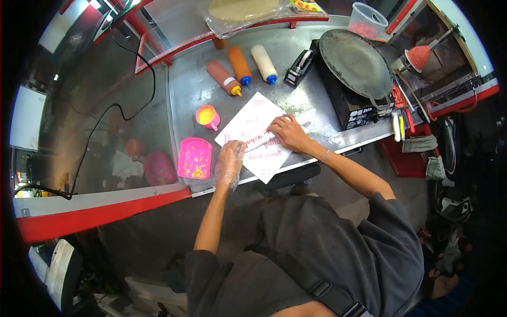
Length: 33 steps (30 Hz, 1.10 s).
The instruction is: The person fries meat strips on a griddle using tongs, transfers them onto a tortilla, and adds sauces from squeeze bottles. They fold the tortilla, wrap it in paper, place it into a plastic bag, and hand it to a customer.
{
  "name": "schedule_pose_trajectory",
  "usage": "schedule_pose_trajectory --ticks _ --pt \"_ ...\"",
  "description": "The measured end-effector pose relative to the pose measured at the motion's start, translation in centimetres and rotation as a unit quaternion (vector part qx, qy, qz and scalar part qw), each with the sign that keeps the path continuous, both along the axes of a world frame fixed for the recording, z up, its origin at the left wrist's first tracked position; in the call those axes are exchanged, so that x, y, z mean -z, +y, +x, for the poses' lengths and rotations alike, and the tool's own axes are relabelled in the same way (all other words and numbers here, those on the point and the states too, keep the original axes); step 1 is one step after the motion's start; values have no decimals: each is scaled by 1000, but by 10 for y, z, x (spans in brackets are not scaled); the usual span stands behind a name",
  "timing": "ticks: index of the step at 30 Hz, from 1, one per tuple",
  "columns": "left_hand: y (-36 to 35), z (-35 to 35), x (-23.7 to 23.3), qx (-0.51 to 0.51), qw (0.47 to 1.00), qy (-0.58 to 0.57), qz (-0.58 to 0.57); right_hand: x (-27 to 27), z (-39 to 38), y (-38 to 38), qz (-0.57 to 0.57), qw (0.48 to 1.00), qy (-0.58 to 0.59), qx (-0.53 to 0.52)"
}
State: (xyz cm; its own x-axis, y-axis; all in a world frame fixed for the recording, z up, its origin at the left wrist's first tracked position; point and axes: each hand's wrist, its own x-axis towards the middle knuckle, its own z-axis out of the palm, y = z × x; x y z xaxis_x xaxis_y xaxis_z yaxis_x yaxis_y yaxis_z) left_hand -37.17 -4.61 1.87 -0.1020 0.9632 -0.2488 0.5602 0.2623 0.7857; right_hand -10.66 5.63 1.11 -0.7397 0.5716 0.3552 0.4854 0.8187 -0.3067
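Note:
Printed white paper [257, 113] lies diagonally on the metal counter, with a rolled or folded part across its middle. My left hand [230, 162], in a clear plastic glove, closes on the left end of that roll. Bare and wearing a bracelet at the wrist, my right hand [288, 133] presses bent fingers on the roll's right part. Whatever the paper encloses is hidden. Left of the paper are a pink cup [207, 117] of yellow liquid and a pink tray [195, 158] with yellow scraps.
Three sauce bottles [240, 65] lie behind the paper, beside a black tape dispenser [299, 68]. A round pan [356, 63] sits on a black stove [350, 108] at the right. Tongs and knives hang by the right edge. A glass panel borders the left.

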Motion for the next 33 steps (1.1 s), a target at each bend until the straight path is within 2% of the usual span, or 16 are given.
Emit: schedule_pose_trajectory --ticks 2,3,5,7,9,10,14,15,17,25,26,27,29,31,32,33 --pt "0 8 3 79 941 279 172 -2 -6 5 -23 999 -14 27" --pt "3 19 4 78 941 279 172 -3 -9 8 -46 997 -31 53" --pt "16 50 5 78 958 172 214 1 -13 16 -67 995 -21 66" --pt "24 67 19 71 949 192 238 -3 -18 26 -85 993 -11 79" --pt "32 74 31 67 938 211 266 -13 -20 42 -260 958 -33 116" --pt "33 76 34 59 943 210 250 -10 -23 49 -250 959 -38 127" --pt "32 75 45 46 944 207 253 2 -33 96 -371 924 -84 31" --pt "32 75 44 46 944 209 252 2 -32 93 -372 924 -82 30" --pt "33 76 41 42 947 208 240 1 -26 84 -218 976 -15 -9" --pt "30 75 40 76 930 178 313 -30 5 32 -130 991 11 34" --pt "27 75 40 89 918 176 344 -31 10 34 -152 982 96 51" --pt "21 76 39 89 917 174 347 -27 13 36 -173 966 180 67" --pt "5 78 36 79 904 200 369 -15 15 68 -285 852 354 259" --pt "-18 77 38 86 903 210 366 -28 7 108 -442 605 529 398" --pt "-30 77 34 77 903 217 362 -26 6 127 -442 603 530 399" --pt "-43 76 30 69 904 225 356 -18 6 144 -482 553 564 380"
